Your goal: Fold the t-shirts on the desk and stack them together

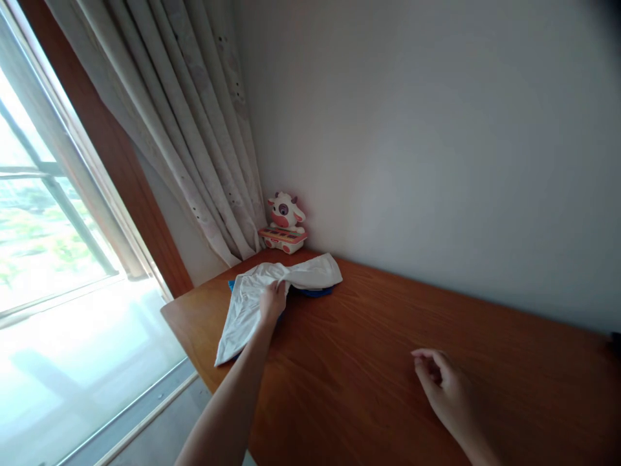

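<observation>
bunching under left hand, white cloth

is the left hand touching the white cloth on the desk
Touching. The head view shows the left hand with its fingers closed on a bunched fold of the white cloth, no gap between them. The right hand hovers apart over bare desk.

A room in a home: pale curtains hang by a large window beyond the left hand, and a toy cow keyboard sits on the wooden bench.
</observation>
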{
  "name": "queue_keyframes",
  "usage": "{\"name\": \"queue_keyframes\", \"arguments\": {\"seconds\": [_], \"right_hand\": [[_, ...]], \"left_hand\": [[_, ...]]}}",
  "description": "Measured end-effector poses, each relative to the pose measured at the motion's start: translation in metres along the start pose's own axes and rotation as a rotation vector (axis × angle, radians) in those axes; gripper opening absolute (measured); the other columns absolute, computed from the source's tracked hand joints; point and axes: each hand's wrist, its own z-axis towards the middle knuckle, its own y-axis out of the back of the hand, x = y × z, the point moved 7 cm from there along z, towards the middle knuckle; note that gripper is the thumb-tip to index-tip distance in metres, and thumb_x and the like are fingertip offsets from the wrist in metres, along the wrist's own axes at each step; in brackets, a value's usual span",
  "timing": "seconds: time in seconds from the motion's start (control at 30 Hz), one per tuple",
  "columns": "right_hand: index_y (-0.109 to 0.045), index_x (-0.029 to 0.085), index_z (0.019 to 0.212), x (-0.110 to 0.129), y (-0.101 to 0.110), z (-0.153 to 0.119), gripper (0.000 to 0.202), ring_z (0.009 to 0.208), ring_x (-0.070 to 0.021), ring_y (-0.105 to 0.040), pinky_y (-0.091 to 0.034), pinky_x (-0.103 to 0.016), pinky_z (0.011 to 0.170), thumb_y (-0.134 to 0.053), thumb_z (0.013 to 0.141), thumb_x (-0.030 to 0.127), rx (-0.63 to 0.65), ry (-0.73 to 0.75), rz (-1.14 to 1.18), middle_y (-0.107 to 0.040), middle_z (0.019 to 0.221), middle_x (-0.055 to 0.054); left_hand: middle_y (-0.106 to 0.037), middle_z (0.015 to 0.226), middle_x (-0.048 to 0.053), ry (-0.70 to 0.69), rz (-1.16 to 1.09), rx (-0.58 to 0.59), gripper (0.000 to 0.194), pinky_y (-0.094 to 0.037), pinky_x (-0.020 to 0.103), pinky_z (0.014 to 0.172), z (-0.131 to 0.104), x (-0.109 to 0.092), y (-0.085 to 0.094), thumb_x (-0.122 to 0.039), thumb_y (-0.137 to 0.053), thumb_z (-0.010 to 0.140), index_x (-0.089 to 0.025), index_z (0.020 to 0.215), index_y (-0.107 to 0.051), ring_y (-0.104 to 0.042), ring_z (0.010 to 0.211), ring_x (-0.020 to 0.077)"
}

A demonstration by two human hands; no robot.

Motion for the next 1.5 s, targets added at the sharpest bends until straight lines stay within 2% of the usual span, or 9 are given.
{"name": "queue_keyframes", "arguments": {"seconds": [0.13,0.37,0.5,0.67,0.77,0.87,1.03,1.27,1.5], "right_hand": [[-0.07,0.024,0.087,-0.006,0.004,0.0,0.039,0.069,-0.0216,-0.068,-0.054,-0.035,0.064,-0.049,0.083,0.056,0.003,-0.112,0.037,-0.074,0.086,-0.008],[-0.07,0.024,0.086,-0.007,0.003,-0.001,0.038,0.071,-0.0226,-0.069,-0.054,-0.036,0.067,-0.05,0.08,0.057,0.007,-0.144,0.099,-0.075,0.083,-0.008],[-0.07,0.024,0.087,-0.004,0.004,-0.002,0.035,0.068,-0.0218,-0.067,-0.053,-0.035,0.065,-0.051,0.081,0.054,0.007,-0.109,0.093,-0.074,0.08,-0.006],[-0.071,0.024,0.088,-0.004,0.004,-0.003,0.036,0.07,-0.023,-0.068,-0.054,-0.036,0.066,-0.052,0.083,0.054,0.02,-0.1,0.088,-0.075,0.082,-0.007],[-0.071,0.024,0.087,-0.006,0.002,-0.003,0.035,0.071,-0.0235,-0.069,-0.055,-0.037,0.067,-0.053,0.082,0.053,0.026,-0.112,0.089,-0.075,0.083,-0.008],[-0.07,0.024,0.088,-0.007,0.001,-0.003,0.034,0.073,-0.0235,-0.069,-0.054,-0.036,0.068,-0.053,0.082,0.053,0.032,-0.114,0.092,-0.076,0.086,-0.008],[-0.071,0.024,0.087,-0.006,0.002,-0.004,0.036,0.07,-0.0231,-0.068,-0.053,-0.036,0.065,-0.052,0.082,0.054,0.039,-0.099,0.066,-0.074,0.083,-0.007],[-0.07,0.024,0.088,-0.004,0.002,-0.003,0.035,0.07,-0.0225,-0.068,-0.053,-0.036,0.065,-0.051,0.084,0.053,0.038,-0.085,0.069,-0.074,0.083,-0.007],[-0.07,0.024,0.09,-0.007,0.0,-0.004,0.036,0.071,-0.0228,-0.069,-0.054,-0.036,0.065,-0.052,0.084,0.055,0.046,-0.105,0.077,-0.075,0.085,-0.007]], "left_hand": [[-0.077,0.108,0.013,-0.067,0.022,0.002,0.058,-0.049,0.03,0.079,0.037,-0.008,0.037,-0.035,-0.016,0.11,-0.016,0.113,-0.071,-0.072,0.1,0.0243],[-0.077,0.112,0.01,-0.282,0.099,0.106,0.028,-0.048,0.034,0.095,0.051,-0.013,0.064,-0.019,-0.054,0.093,-0.023,0.116,-0.071,-0.071,0.108,0.0269],[-0.076,0.118,0.004,-0.321,0.081,0.098,0.04,-0.049,0.029,0.095,0.04,-0.013,0.057,-0.01,-0.047,0.091,-0.027,0.121,-0.067,-0.069,0.111,0.0211],[-0.074,0.114,0.01,-0.287,0.094,0.06,0.039,-0.051,0.032,0.092,0.035,-0.013,0.054,-0.012,-0.037,0.095,-0.019,0.125,-0.061,-0.07,0.107,0.023],[-0.072,0.116,0.013,-0.395,0.137,0.096,0.039,-0.048,0.038,0.099,0.024,-0.018,0.056,-0.027,-0.063,0.088,-0.02,0.127,-0.061,-0.068,0.114,0.0297],[-0.064,0.134,0.016,-0.493,0.194,0.122,0.063,-0.04,0.046,0.11,0.005,-0.025,0.053,-0.021,-0.08,0.071,-0.024,0.131,-0.062,-0.057,0.13,0.0375],[-0.055,0.149,0.01,-0.705,0.273,0.113,0.054,-0.026,0.05,0.12,-0.031,-0.048,0.026,-0.005,-0.054,0.087,-0.033,0.133,-0.064,-0.041,0.145,0.0315],[-0.072,0.111,0.018,-0.57,0.197,0.176,0.022,-0.043,0.047,0.104,-0.024,-0.049,-0.001,-0.013,-0.055,0.093,-0.02,0.093,-0.075,-0.062,0.119,0.0335],[-0.075,0.105,0.009,-0.364,0.013,0.229,0.032,-0.053,0.036,0.087,0.009,-0.029,-0.004,-0.037,-0.043,0.108,-0.021,0.116,-0.069,-0.071,0.1,0.026]]}}
